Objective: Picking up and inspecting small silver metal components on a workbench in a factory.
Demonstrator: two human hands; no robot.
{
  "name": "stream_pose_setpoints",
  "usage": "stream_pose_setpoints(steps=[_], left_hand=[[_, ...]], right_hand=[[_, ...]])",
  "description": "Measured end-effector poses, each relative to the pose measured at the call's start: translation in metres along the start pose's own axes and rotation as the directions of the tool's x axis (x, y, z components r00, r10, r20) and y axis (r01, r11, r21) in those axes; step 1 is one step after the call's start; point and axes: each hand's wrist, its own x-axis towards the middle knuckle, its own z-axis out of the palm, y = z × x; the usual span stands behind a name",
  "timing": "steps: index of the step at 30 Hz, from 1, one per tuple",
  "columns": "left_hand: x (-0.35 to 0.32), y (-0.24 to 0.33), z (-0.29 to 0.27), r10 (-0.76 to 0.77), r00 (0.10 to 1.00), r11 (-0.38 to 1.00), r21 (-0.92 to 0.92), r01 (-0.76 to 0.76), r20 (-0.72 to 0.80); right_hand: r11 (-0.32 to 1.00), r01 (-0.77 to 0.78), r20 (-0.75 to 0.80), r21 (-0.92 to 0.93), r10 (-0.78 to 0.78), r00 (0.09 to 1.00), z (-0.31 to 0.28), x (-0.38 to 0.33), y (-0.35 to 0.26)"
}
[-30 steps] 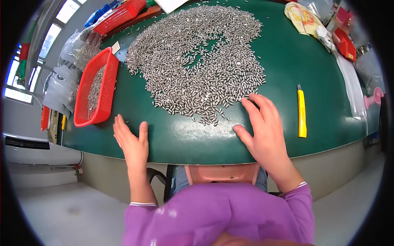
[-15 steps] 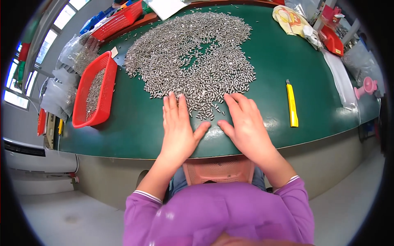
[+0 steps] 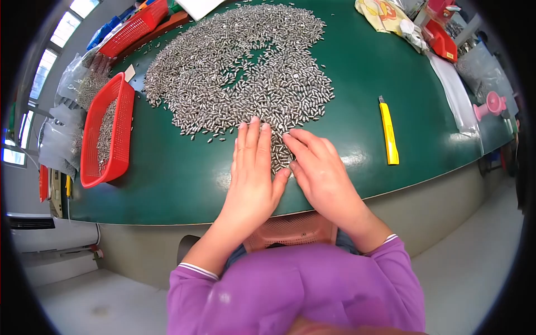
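1. Small metal pins (image 3: pixel 245 72), far too many to count, lie in one broad heap across the upper middle of the frame on the green table (image 3: pixel 167 178), the heap's near edge running down between the two hands.
2. One red basket (image 3: pixel 106 131) at the left of the frame holds a thin layer of the same pins.
3. The left hand (image 3: pixel 254 173) lies flat, fingers together, its fingertips touching the heap.
4. The right hand (image 3: pixel 321 170) lies flat just beside it, open, grasping nothing.
5. One yellow utility knife (image 3: pixel 388 131) lies at the right, apart from the heap.
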Motion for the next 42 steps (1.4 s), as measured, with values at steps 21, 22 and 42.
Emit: stream_pose_setpoints(steps=[21,22,42], left_hand=[[-0.028,-0.01,-0.008,-0.001,0.982,0.961,-0.273,-0.052,-0.19],[-0.028,-0.009,-0.008,-0.001,0.982,0.961,-0.272,-0.051,-0.189],[-0.025,-0.003,-0.009,-0.003,0.991,0.952,-0.304,-0.038,-0.134]], right_hand=[[0.999,-0.016,-0.017,-0.044,0.015,1.0,0.001,-0.006,-0.007],[0.999,-0.016,-0.016,-0.042,0.016,1.0,0.001,-0.006,-0.007],[1.0,0.004,0.051,0.011,-0.004,0.999,-0.004,-0.01,-0.005]])
